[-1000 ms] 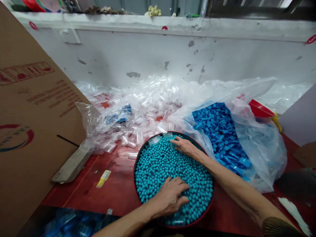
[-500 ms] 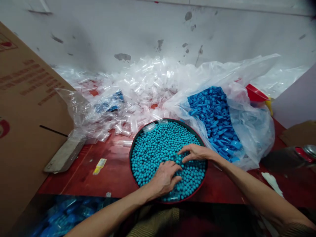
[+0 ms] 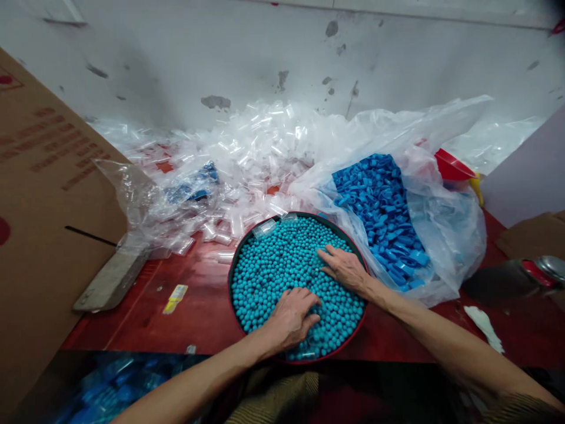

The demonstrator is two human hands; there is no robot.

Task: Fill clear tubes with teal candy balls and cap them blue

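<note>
A round tub [image 3: 230,282] with a red outer edge and dark inner wall is filled with small turquoise balls [image 3: 269,265]. My left hand [image 3: 293,315] rests low on the balls, fingers curved, with the thumb apart from them. Beyond it and to the right, my right hand [image 3: 346,270] touches the balls with its fingers spread. Both hands appear to hold nothing, though the undersides of the fingers are hidden. One clear plastic tube [image 3: 265,228] lies on the balls at the tub's far edge.
Clear plastic tubes [image 3: 260,153] are heaped behind the tub. A plastic bag [image 3: 450,235] with blue plastic pieces [image 3: 379,206] lies to the right, near a dark bottle [image 3: 498,282]. A cardboard box [image 3: 53,206] stands left on the red table [image 3: 194,306].
My right hand has shifted slightly away from me, and its fingers have spread and flattened on the balls. My left hand stays nearly in place. The view has moved a little.
</note>
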